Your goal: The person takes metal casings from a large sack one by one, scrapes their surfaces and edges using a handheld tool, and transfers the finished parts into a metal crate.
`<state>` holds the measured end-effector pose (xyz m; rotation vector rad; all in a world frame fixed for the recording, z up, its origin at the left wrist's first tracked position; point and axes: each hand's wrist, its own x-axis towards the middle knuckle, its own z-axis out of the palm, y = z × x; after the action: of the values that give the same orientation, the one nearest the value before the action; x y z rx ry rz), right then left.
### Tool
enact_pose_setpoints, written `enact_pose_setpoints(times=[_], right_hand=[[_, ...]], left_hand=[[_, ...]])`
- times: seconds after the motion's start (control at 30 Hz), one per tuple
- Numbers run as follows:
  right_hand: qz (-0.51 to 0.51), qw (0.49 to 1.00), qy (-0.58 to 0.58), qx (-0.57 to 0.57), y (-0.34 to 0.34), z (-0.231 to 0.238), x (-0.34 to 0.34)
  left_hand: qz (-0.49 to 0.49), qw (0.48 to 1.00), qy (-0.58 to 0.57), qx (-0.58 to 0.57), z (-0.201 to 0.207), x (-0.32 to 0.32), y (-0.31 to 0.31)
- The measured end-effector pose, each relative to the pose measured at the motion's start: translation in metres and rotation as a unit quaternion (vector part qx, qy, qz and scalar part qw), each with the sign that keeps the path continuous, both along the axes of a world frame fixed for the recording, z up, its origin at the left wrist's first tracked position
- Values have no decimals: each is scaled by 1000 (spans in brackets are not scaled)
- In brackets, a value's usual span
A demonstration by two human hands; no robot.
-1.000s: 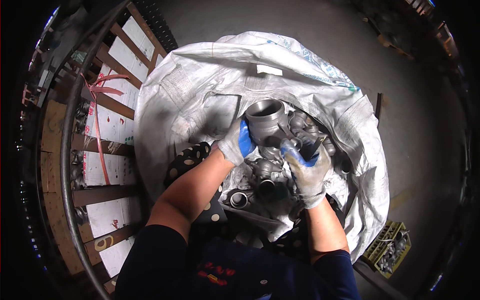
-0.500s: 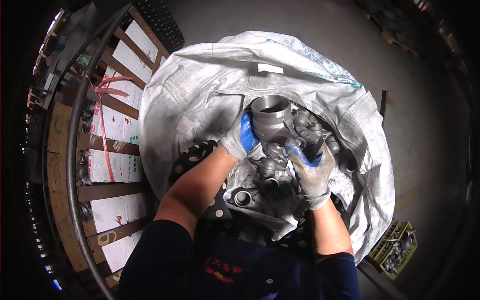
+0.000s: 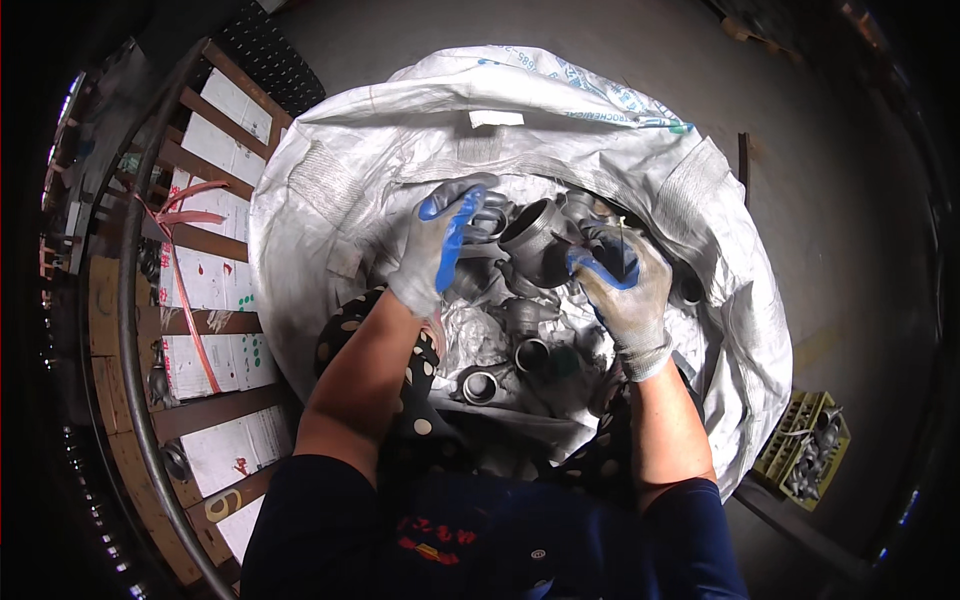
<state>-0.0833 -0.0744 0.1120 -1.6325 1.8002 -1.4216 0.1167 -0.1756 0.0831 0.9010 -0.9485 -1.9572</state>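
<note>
My left hand (image 3: 435, 245), in a grey glove with a blue palm, is open, its fingers curving beside a grey metal fitting (image 3: 487, 222) among the loose parts. Between my hands, a wide grey metal pipe fitting (image 3: 538, 238) leans with its round mouth tilted up and left, apart from the left palm. My right hand (image 3: 625, 285), gloved alike, is closed around a dark, slim tool (image 3: 615, 258) with a small bright tip; its exact kind is unclear. The right fingertips come close to the leaning fitting, and contact cannot be made out.
A large white woven sack (image 3: 330, 170) with a rolled rim surrounds several metal fittings, including a short open-ended one (image 3: 480, 386) near me. At the left stands a slatted rack (image 3: 215, 240) with a metal rail. A yellow crate (image 3: 800, 450) of metal parts sits lower right.
My left hand has let go of the large fitting and moved left and up. That fitting stood upright; the one now between my hands leans. My right hand still grips the dark tool.
</note>
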Motion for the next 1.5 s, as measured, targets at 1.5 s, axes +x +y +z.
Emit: enact_pose_setpoints(times=[1.5], right_hand=[[157,965,197,76,5,9,33]], left_hand=[[38,983,168,64,20,1,46]])
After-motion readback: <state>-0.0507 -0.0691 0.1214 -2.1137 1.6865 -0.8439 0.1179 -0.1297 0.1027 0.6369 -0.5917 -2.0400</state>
